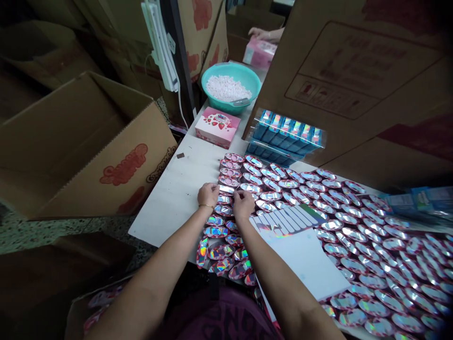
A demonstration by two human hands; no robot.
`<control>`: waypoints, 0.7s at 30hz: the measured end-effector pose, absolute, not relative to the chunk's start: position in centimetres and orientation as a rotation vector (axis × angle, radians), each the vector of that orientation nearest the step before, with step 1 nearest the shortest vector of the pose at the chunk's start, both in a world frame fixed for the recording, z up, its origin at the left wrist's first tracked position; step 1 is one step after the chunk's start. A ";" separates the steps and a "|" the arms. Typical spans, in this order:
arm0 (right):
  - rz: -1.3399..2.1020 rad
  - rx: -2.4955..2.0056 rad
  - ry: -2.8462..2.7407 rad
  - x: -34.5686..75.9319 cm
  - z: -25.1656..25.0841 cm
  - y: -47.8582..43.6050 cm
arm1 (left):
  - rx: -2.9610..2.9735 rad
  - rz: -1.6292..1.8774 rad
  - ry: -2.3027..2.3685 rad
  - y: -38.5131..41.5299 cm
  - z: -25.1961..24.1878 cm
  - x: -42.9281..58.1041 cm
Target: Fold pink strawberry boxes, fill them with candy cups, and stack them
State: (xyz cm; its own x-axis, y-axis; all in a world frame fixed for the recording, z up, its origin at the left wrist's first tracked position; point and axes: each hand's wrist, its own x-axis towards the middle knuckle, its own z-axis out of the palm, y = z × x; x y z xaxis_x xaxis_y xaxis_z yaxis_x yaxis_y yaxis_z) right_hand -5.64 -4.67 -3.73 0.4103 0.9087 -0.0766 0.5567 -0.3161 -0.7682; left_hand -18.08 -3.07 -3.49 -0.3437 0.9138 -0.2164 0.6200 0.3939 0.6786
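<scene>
- In the head view, the oval shiny piece (pixel 226 190) lies on the white table (pixel 166 203), in the leftmost column of similar pieces, directly between the two hands.
- Its long axis runs roughly from side to side, from one hand's fingertips to the other's, so each hand faces one narrow end.
- The left hand (pixel 208 194) is at the left end, its fingers bent and drawn together; the right hand (pixel 244 204) is at the right end, fingers curled inward. Neither hand is clearly nearer.
- Whether either hand pinches the piece or only touches it, I cannot tell, as the fingertips hide the contact.
- Pieces with pink tops (pixel 230 173) stand just beyond it in the same column; silvery ones lie on the near side.
- The sheet of pale strips (pixel 293 221) lies to the right of the right hand, over a white sheet (pixel 311 264).
- Farther off, past the pink box (pixel 217 126) and teal bowl (pixel 212 101), another person's hand (pixel 260 34) rests on a pink package (pixel 260 53).
</scene>
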 end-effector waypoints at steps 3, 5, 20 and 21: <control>0.573 -2.155 -1.390 -6.0 -3.5 -4.5 | 1.412 0.528 2.179 -3.1 -3.6 -17.6; 0.560 -2.234 -1.456 -6.2 -3.3 -4.3 | 1.456 0.490 2.196 -3.0 -3.6 -17.3; 0.372 -1.690 -1.973 15.7 3.2 -4.1 | 1.917 0.690 1.586 -5.4 -1.3 -9.5; 0.355 -1.706 -2.053 18.0 3.1 -4.2 | 1.981 0.593 1.489 -5.7 -0.9 -7.4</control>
